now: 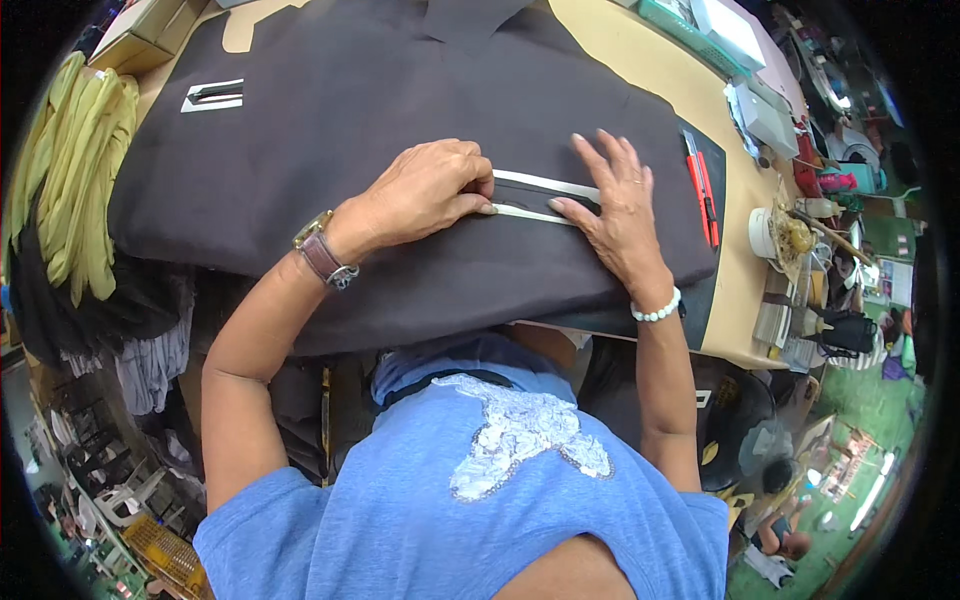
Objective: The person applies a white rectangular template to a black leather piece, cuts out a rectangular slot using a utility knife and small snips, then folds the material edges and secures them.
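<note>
Dark brown cloth covers the worktable, with a long slit edged by white strips across it. My left hand pinches the left end of the lower white strip, fingers curled. My right hand has its fingers spread over the slit's right end, its thumb touching the lower strip. A smaller white-edged slit shows in the cloth at upper left. A red utility knife lies to the right of my right hand.
Yellow-green cloth hangs at the left beside a cardboard box. On the table's right are a green basket, small boxes and a white container. A co-worker is at lower right.
</note>
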Action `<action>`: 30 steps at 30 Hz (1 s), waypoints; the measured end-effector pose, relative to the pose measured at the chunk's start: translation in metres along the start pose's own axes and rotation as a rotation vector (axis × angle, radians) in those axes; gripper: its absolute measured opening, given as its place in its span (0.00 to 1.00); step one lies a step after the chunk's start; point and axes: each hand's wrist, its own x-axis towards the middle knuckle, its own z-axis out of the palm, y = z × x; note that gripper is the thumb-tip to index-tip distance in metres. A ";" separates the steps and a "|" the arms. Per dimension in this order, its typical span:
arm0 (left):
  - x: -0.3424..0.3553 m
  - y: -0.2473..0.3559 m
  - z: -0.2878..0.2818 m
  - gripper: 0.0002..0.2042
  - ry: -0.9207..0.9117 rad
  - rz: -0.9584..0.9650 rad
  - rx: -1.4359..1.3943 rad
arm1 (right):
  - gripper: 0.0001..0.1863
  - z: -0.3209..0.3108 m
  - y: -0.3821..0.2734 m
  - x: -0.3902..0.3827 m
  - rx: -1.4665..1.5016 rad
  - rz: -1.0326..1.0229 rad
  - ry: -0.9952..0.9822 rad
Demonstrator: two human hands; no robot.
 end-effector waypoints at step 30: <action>-0.022 -0.016 -0.008 0.15 0.155 -0.046 0.148 | 0.30 0.038 -0.055 0.025 0.095 -0.234 0.028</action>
